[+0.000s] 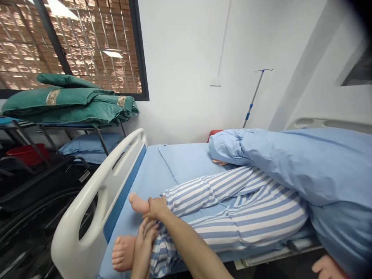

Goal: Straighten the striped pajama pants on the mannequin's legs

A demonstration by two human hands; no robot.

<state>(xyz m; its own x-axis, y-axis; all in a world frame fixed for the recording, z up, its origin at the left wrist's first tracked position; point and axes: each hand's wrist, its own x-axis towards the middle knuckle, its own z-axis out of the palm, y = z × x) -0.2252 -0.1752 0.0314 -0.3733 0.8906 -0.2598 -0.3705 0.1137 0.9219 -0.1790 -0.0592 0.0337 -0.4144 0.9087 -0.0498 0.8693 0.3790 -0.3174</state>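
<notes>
A figure that looks like a care manikin lies on the bed in blue-and-white striped trousers (250, 219). My right hand (157, 208) is wrapped round the ankle of its far foot (138, 203), by the trouser cuff. Closer to me, my left hand (146, 234) curls over the ankle of the near foot (123, 252), its fingers close under my right hand. The near foot's heel is hidden behind my left hand. A light blue quilt (279, 162) covers the upper body, and one manikin hand (220, 162) peeks out at its edge.
The white footboard (99, 209) rises left of the feet. Beyond it stand a black wheelchair (37, 209) and a rack with folded green quilts (75, 102). A drip pole (252, 100) stands behind the bed. Another hand (328, 267) shows at the lower right.
</notes>
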